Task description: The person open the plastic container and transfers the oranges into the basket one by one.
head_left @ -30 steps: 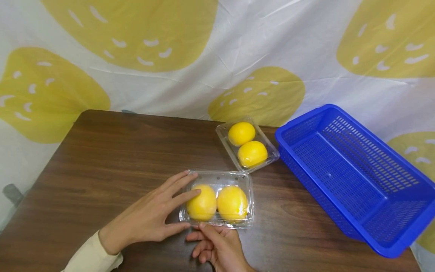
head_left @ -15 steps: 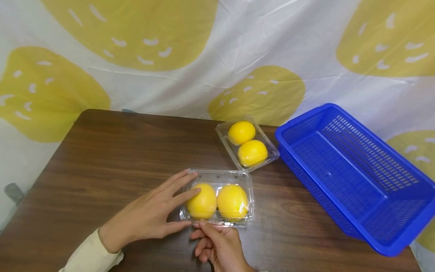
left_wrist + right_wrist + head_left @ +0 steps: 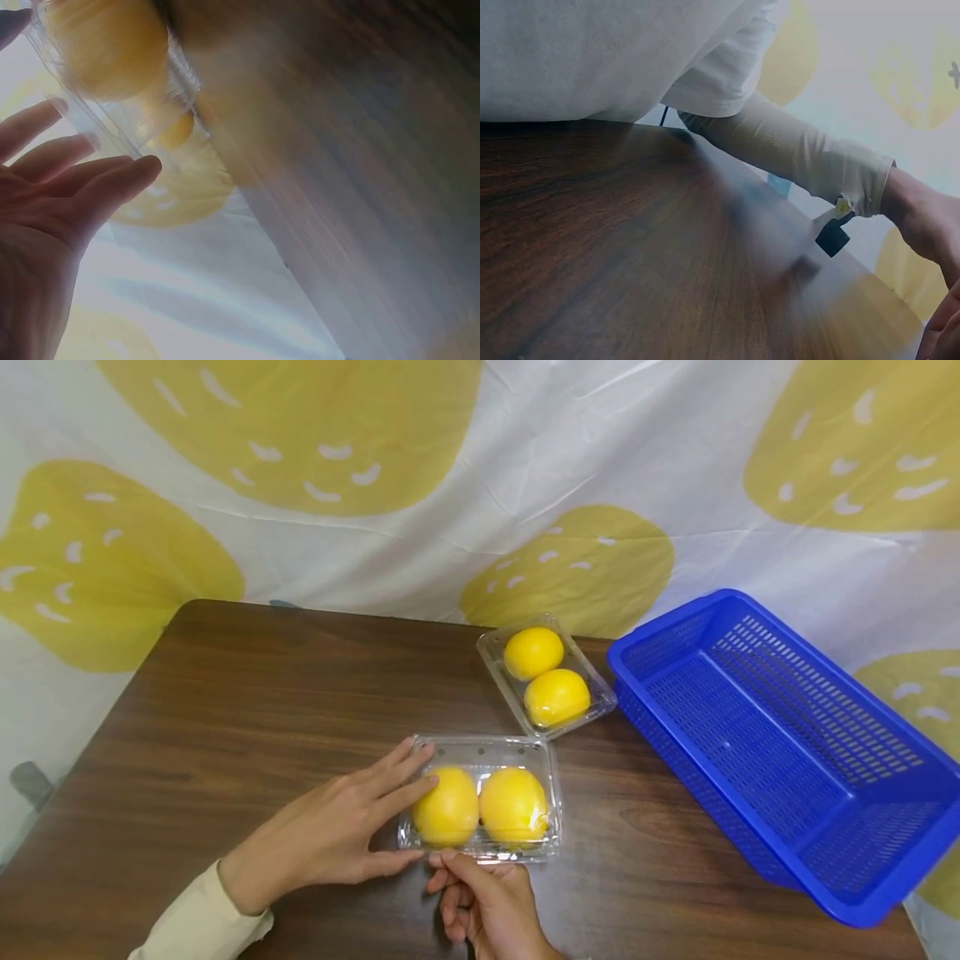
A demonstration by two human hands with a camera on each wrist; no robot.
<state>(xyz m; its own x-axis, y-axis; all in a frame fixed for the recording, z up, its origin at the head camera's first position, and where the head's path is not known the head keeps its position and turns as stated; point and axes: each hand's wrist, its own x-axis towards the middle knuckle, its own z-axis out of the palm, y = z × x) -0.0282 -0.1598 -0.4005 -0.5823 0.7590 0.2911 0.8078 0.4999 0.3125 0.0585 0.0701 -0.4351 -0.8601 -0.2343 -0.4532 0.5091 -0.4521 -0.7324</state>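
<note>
A clear plastic clamshell box [image 3: 516, 752] with two round yellow fruits, lemon-like, lies near the front of the table. My left hand [image 3: 330, 827] lies along its left side, fingers spread and fairly straight, the fingertips touching the lid and rim. In the left wrist view, the fingers of that left hand [image 3: 52, 187] reach toward the clear box wall [image 3: 97, 120]. At the front rim, my right hand [image 3: 495, 902] pinches the edge between thumb and forefinger, its other fingers loosely curled. The right wrist view shows only a bit of hand at its right edge.
A second clear clamshell box [image 3: 498, 672] with two yellow fruits lies behind, touching or nearly touching the first. To the right stands a blue perforated basket [image 3: 720, 727]. A yellow-patterned white cloth [image 3: 360, 560] hangs behind the brown wooden table [image 3: 262, 693].
The right hand's curled fingers have shifted slightly to the right. My left fingertips have drawn back a little to the left. Both boxes and the basket stay put.
</note>
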